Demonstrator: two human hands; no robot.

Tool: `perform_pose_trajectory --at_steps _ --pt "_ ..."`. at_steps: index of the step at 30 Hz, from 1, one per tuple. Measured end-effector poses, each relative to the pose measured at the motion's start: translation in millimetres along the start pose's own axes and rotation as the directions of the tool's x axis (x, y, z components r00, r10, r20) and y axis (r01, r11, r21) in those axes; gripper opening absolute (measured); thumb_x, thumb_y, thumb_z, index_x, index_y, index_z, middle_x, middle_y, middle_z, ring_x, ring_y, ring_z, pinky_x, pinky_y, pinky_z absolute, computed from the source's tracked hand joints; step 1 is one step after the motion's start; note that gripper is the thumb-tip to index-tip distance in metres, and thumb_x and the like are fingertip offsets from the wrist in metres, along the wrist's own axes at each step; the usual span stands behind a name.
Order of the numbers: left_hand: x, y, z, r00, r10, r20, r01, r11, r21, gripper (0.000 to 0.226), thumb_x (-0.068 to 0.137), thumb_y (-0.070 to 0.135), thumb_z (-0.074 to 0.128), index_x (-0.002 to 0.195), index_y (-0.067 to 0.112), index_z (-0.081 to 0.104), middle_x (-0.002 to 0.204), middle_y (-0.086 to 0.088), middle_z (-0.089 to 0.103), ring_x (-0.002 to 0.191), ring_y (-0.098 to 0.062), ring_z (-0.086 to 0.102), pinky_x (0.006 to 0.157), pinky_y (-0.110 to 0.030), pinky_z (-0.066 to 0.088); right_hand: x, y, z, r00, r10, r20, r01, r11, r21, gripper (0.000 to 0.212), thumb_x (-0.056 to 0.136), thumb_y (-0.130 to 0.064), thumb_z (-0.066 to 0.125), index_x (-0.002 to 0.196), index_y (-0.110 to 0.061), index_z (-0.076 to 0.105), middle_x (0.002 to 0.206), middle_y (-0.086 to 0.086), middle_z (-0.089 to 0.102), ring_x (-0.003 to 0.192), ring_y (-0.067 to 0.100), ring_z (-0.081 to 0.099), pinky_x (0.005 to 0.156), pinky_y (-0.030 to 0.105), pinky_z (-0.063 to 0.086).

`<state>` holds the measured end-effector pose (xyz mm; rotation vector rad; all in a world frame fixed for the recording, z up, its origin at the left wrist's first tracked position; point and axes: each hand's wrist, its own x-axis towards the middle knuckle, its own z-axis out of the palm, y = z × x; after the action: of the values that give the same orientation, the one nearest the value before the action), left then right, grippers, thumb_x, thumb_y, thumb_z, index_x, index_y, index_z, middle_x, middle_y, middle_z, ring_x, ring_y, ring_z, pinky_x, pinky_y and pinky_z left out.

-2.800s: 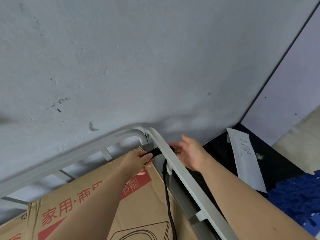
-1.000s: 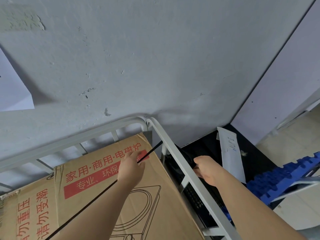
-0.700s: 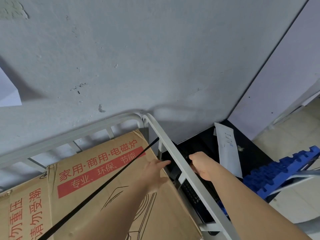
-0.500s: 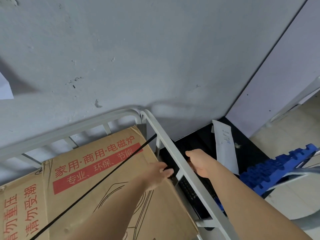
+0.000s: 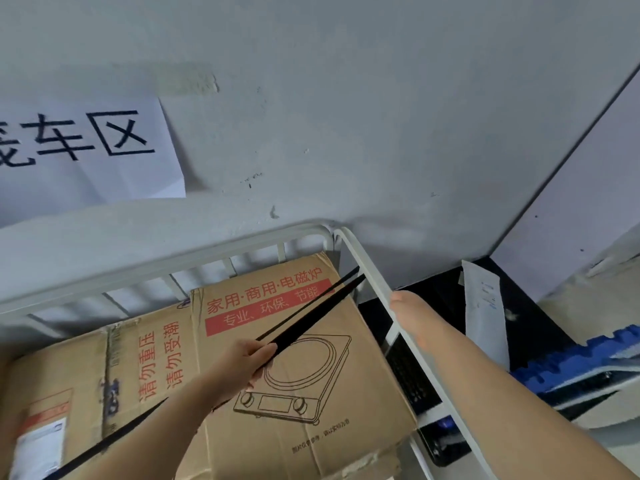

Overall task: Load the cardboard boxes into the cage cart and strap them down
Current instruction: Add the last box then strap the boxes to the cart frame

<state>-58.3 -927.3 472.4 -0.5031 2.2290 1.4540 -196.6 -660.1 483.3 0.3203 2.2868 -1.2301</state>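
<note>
A brown cardboard box [image 5: 311,393] with red print and a cooktop drawing lies inside the white cage cart [image 5: 367,261], with another box [image 5: 69,393] to its left. A black strap [image 5: 311,313] runs in two strands from the cart's right rail near the far corner, over the box, to my left hand [image 5: 249,362]. My left hand is shut on the strap above the box's top. The strap goes on past my forearm toward the lower left. My right hand [image 5: 408,313] reaches outside the right rail; its fingers are hidden behind the rail.
A grey wall stands close behind the cart, with a white paper sign [image 5: 86,150] on it. Right of the cart are a black surface [image 5: 540,323], a white flat packet [image 5: 485,306] and a blue plastic pallet [image 5: 588,362].
My left hand left the right rail and drew the strap back over the box, and a second strand now shows. My right hand stayed outside the rail. The view has lifted, showing the sign.
</note>
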Motion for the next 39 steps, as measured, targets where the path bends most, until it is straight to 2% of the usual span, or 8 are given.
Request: perform_pose_trajectory --at_steps 2,5,13,22,25,29,33,39 --pt "-29.8 -4.0 -13.1 0.999 -0.022 -0.039 0.023 0.999 0.024 0.033 0.099 0.024 0.048 0.076 0.005 0.062 0.053 -0.001 0.047 0.043 -0.009 0.04 0.047 -0.018 0.041 -19.0 -6.8 9.3 0.999 -0.039 0.02 0.039 0.999 -0.029 0.021 0.093 0.0 0.036 0.078 -0.001 0.05 0.076 0.008 0.041 0.064 0.02 0.038 0.056 0.03 0.026" --pt "-72.9 -13.0 -29.3 0.998 -0.043 -0.055 0.047 0.996 0.078 0.025 0.098 0.019 0.05 0.085 0.006 0.067 0.058 -0.001 0.056 0.045 -0.01 0.046 0.048 -0.018 0.043 -52.3 -16.6 26.4 0.991 -0.102 0.09 0.111 0.989 -0.094 0.036 0.097 -0.008 0.04 0.131 0.001 0.049 0.127 0.013 0.054 0.115 0.032 0.052 0.094 0.037 0.042" --pt "-184.7 -42.1 -62.9 0.975 -0.137 -0.174 0.152 0.986 0.07 0.018 0.093 0.022 0.06 0.089 0.007 0.069 0.074 -0.001 0.074 0.042 -0.009 0.048 0.043 -0.02 0.039 -136.3 -45.2 85.3 0.896 -0.332 0.295 0.402 0.889 -0.221 0.035 0.095 -0.013 0.048 0.128 -0.016 0.058 0.131 0.001 0.052 0.117 0.021 0.049 0.096 0.029 0.037" --pt "-246.6 -85.3 -101.7 0.957 -0.104 -0.27 0.141 0.982 0.122 0.026 0.095 0.028 0.056 0.081 0.011 0.068 0.049 0.007 0.056 0.043 -0.009 0.043 0.044 -0.019 0.035 -204.5 -77.4 196.1 0.741 -0.427 0.518 0.634 0.699 -0.331 0.039 0.099 -0.025 0.046 0.138 -0.02 0.048 0.144 -0.002 0.044 0.125 0.018 0.047 0.101 0.031 0.036" --pt "-251.6 -92.5 -123.4 0.971 -0.074 -0.226 0.099 0.99 0.102 0.025 0.096 0.027 0.055 0.083 0.011 0.07 0.048 0.012 0.058 0.043 -0.006 0.04 0.044 -0.016 0.033 -221.8 -89.4 234.2 0.699 -0.4 0.593 0.673 0.646 -0.359 0.034 0.097 -0.027 0.049 0.129 -0.02 0.057 0.137 -0.003 0.053 0.124 0.018 0.049 0.098 0.029 0.037" --pt "-246.9 -106.5 -160.0 0.972 -0.076 -0.222 0.084 0.996 0.025 0.026 0.089 0.035 0.064 0.085 0.012 0.074 0.07 0.0 0.073 0.045 -0.01 0.04 0.045 -0.021 0.035 -231.7 -109.0 277.7 0.676 -0.351 0.648 0.694 0.598 -0.4 0.026 0.093 -0.032 0.057 0.114 -0.023 0.069 0.092 -0.011 0.064 0.082 0.008 0.057 0.068 0.024 0.042" --pt "-228.2 -128.7 -193.5 0.949 -0.081 -0.306 0.088 0.996 0.011 0.029 0.086 0.037 0.068 0.079 0.01 0.071 0.054 0.004 0.066 0.035 0.0 0.042 0.039 -0.013 0.034 -218.7 -127.1 302.1 0.708 -0.327 0.626 0.649 0.65 -0.395 0.015 0.09 -0.033 0.062 0.099 -0.025 0.072 0.089 -0.014 0.062 0.083 0.006 0.056 0.069 0.023 0.039" --pt "-205.0 -172.4 -245.0 0.961 -0.016 -0.275 0.013 1.0 -0.013 0.018 0.091 0.034 0.061 0.079 0.026 0.073 0.071 0.007 0.073 0.067 -0.017 0.054 0.067 -0.028 0.044 -196.6 -149.2 351.8 0.734 -0.279 0.619 0.589 0.715 -0.377 0.018 0.089 -0.035 0.063 0.074 -0.027 0.068 0.068 -0.009 0.065 0.06 0.01 0.051 0.063 0.027 0.043"
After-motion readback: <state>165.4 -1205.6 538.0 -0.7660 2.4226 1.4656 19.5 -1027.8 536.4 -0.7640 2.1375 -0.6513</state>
